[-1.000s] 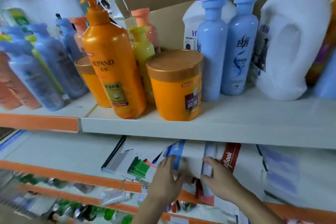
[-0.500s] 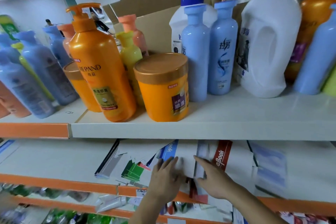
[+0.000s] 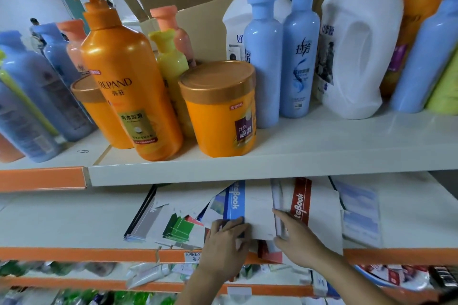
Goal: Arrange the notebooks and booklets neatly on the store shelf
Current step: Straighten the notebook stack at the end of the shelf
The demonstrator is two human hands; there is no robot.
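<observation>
A loose pile of notebooks lies flat on the middle shelf (image 3: 62,220). A blue-spined notebook (image 3: 235,199) and a red-spined notebook (image 3: 301,205) sit in its centre, with a plain white cover (image 3: 260,215) between them. My left hand (image 3: 224,242) grips the near edge of the blue-spined one. My right hand (image 3: 296,238) holds the near left edge of the red-spined one. A green-patterned booklet (image 3: 179,228) and a grey black-spined notebook (image 3: 143,218) lie further left. A pale blue booklet (image 3: 359,213) lies to the right.
The upper shelf (image 3: 322,153) overhangs the notebooks and carries an orange pump bottle (image 3: 124,77), an orange jar (image 3: 220,111), blue bottles (image 3: 280,57) and a white jug (image 3: 359,44). Orange price rails (image 3: 74,254) edge the shelves. Tubes and packets fill the shelf below.
The camera has shifted so the shelf contents slide left in view. Both hands stay on the central notebooks, and the white cover between them shows more.
</observation>
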